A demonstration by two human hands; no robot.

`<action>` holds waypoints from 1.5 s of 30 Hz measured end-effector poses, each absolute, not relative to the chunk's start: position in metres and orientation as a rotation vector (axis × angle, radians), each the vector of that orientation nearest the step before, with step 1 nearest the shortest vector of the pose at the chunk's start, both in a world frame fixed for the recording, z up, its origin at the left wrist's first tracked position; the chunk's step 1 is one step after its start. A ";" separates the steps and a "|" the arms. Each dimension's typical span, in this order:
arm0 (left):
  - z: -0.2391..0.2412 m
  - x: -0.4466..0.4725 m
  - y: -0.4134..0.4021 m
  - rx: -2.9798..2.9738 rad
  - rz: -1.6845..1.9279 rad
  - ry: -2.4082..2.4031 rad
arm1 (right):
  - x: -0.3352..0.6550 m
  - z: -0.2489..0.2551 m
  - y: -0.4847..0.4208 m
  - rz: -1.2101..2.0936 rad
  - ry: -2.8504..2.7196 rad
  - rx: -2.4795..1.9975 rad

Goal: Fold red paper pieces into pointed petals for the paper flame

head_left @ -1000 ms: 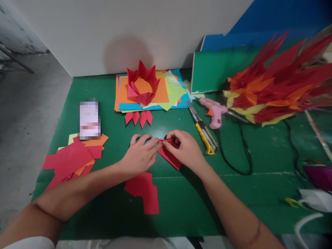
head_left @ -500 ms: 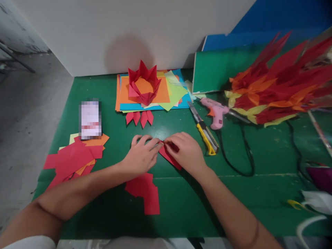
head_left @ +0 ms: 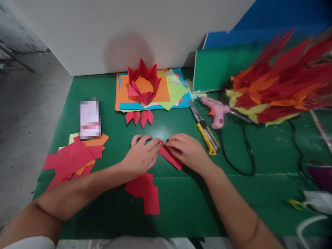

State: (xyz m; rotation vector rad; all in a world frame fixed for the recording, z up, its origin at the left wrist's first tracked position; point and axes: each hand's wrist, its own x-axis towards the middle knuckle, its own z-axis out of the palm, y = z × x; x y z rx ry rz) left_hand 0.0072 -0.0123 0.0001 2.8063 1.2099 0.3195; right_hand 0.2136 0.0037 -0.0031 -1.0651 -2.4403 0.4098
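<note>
A narrow folded piece of red paper (head_left: 170, 157) lies slanted on the green table between my hands. The fingertips of my left hand (head_left: 142, 155) press its upper left corner. My right hand (head_left: 188, 152) has its fingers drawn together on the paper's upper edge, hiding part of it. Closer to me are loose red paper pieces (head_left: 149, 192). Beyond my hands, several small folded red points (head_left: 140, 118) stick out from under a stack of coloured paper (head_left: 123, 93). A ring of folded red paper (head_left: 145, 95) with pointed tips stands on that stack.
Right of my hand lie a yellow utility knife (head_left: 206, 133), blade out, and a pink glue gun (head_left: 219, 112) with a black cord. A red and orange paper bundle (head_left: 282, 83) sits behind. On the left are a phone (head_left: 90, 119) and red and orange paper (head_left: 74, 155).
My right hand has shifted slightly right along the red paper, and its fingers have straightened, showing more of the strip. My left hand stays at the corner.
</note>
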 end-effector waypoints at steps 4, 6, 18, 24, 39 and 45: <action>0.000 0.007 -0.013 2.797 0.335 1.212 | 0.213 -0.002 0.003 0.394 -2.455 -1.049; 0.001 0.007 -0.013 2.797 0.335 1.205 | 0.213 -0.002 0.003 0.391 -2.466 -1.047; 0.002 0.006 -0.012 2.809 0.345 1.202 | 0.214 -0.004 0.005 0.339 -2.465 -1.002; 0.002 0.007 -0.012 2.826 0.338 1.199 | 0.215 -0.005 0.006 0.353 -2.456 -0.988; 0.001 0.008 -0.014 2.857 0.354 1.208 | 0.215 -0.001 0.006 0.372 -2.512 -1.027; -0.001 0.007 -0.013 2.844 0.402 1.197 | 0.214 0.000 0.005 0.376 -2.519 -1.029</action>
